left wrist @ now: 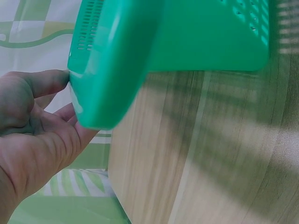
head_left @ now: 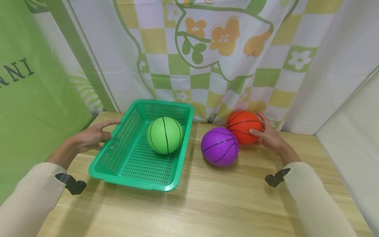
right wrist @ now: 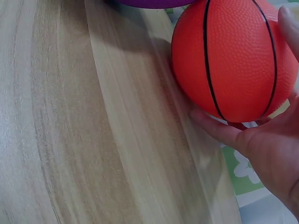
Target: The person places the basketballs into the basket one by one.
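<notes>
A green plastic basket with slotted walls sits on the wooden table, and a light green ball marked like a basketball lies inside it. My left hand is at the basket's left side, its fingertips touching the outer rim; some fingers pass out of sight behind the rim. On the right, my right hand holds a red ball of the same pattern, thumb on the near side and fingers around the far side. A purple ball lies left of the red one, close against it.
A patterned curtain with checks and flowers hangs along the table's back edge. Green cloth stands at the left, and a pale wall is at the right. The wooden table stretches in front of the basket and balls.
</notes>
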`<state>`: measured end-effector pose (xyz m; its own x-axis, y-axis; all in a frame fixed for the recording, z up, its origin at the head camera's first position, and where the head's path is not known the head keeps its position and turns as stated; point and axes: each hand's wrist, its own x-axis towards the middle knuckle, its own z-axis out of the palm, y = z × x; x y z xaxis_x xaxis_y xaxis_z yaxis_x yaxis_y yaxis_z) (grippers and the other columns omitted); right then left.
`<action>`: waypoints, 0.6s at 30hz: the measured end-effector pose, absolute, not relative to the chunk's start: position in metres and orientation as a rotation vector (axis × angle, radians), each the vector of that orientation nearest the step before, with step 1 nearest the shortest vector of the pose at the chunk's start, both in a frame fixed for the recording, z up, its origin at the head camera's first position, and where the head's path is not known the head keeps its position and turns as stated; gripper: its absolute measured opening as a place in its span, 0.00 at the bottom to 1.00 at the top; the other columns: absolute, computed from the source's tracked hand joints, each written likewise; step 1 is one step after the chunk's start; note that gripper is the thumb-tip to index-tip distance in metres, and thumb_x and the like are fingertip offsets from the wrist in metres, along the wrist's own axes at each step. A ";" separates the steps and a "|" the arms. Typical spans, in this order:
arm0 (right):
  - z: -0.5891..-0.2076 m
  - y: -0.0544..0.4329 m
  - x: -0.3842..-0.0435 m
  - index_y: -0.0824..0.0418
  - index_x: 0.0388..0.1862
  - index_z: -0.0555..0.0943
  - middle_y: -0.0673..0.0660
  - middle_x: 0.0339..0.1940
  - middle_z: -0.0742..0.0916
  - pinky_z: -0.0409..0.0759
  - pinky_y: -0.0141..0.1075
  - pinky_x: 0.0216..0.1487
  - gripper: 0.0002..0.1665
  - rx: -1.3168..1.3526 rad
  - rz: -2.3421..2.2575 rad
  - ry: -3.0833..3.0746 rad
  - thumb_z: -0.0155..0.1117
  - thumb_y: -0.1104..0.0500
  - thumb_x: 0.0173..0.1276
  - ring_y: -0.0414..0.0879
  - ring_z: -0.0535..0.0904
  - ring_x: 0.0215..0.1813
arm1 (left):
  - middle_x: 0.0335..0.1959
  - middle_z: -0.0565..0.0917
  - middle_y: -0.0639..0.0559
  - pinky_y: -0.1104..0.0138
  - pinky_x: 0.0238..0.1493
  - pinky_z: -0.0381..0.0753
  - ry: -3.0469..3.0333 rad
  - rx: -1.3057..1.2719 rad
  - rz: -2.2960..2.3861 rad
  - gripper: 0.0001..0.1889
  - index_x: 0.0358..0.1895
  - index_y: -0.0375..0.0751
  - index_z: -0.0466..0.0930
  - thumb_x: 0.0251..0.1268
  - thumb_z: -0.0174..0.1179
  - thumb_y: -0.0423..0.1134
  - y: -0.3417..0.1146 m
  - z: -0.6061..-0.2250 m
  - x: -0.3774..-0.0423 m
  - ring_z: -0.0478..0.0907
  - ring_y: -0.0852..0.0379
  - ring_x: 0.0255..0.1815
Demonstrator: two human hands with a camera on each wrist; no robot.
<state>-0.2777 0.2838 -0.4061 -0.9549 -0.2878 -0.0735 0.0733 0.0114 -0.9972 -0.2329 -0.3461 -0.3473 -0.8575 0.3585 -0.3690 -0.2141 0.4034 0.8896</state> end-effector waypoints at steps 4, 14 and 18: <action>-0.408 0.281 -0.279 0.44 0.83 0.32 0.66 0.80 0.43 0.82 0.44 0.51 0.58 -0.201 -2.047 2.015 0.60 0.65 0.73 0.55 0.71 0.61 | 0.54 0.75 0.28 0.44 0.51 0.81 2.137 0.120 1.468 0.39 0.82 0.49 0.36 0.76 0.44 0.27 -0.346 -0.346 -0.233 0.77 0.38 0.56; -0.414 0.279 -0.282 0.46 0.84 0.38 0.68 0.79 0.45 0.83 0.39 0.49 0.54 -0.178 -2.032 2.099 0.60 0.64 0.74 0.69 0.59 0.69 | 0.50 0.75 0.31 0.46 0.49 0.82 2.164 0.128 1.475 0.38 0.82 0.48 0.38 0.76 0.44 0.27 -0.346 -0.345 -0.232 0.77 0.38 0.55; -0.415 0.280 -0.280 0.47 0.84 0.41 0.71 0.78 0.50 0.83 0.36 0.48 0.53 -0.188 -2.020 2.169 0.62 0.63 0.73 0.62 0.65 0.65 | 0.32 0.69 0.48 0.48 0.48 0.82 2.184 0.121 1.448 0.38 0.82 0.49 0.39 0.76 0.45 0.27 -0.345 -0.345 -0.234 0.74 0.40 0.56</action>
